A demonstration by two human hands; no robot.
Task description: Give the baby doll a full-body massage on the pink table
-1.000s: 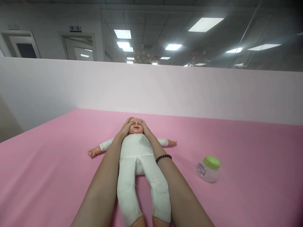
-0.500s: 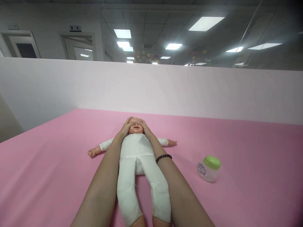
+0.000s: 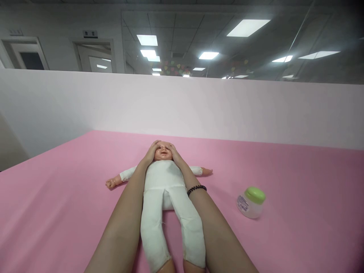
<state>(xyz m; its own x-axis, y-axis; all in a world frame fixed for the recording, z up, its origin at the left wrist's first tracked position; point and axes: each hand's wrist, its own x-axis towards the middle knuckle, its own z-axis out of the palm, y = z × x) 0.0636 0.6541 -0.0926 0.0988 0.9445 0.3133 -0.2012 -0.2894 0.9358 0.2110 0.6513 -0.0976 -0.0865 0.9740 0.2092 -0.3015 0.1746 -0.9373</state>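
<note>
A baby doll (image 3: 164,176) with a white cloth body lies on its back, its head away from me and its arms spread out. My left hand (image 3: 151,151) cups the left side of the doll's head, and my right hand (image 3: 174,151) cups the other side. Between them the mouth, nose and middle of the face show. Thumbs and fingers rest around the eyes and forehead; some fingertips are hidden behind the head. Both forearms run along the doll's sides, the right one with a black coiled band (image 3: 196,189) at the wrist.
The doll lies on a pink padded surface (image 3: 68,197). To the right stands a clear jar (image 3: 251,204) with a green lid, slightly tilted in view. A low white wall (image 3: 182,108) borders the far side; doors and ceiling lights are beyond it.
My thumbs have slid outward from the middle of the doll's face, so more of the eye area shows. The forearms, doll's body and jar stay in place.
</note>
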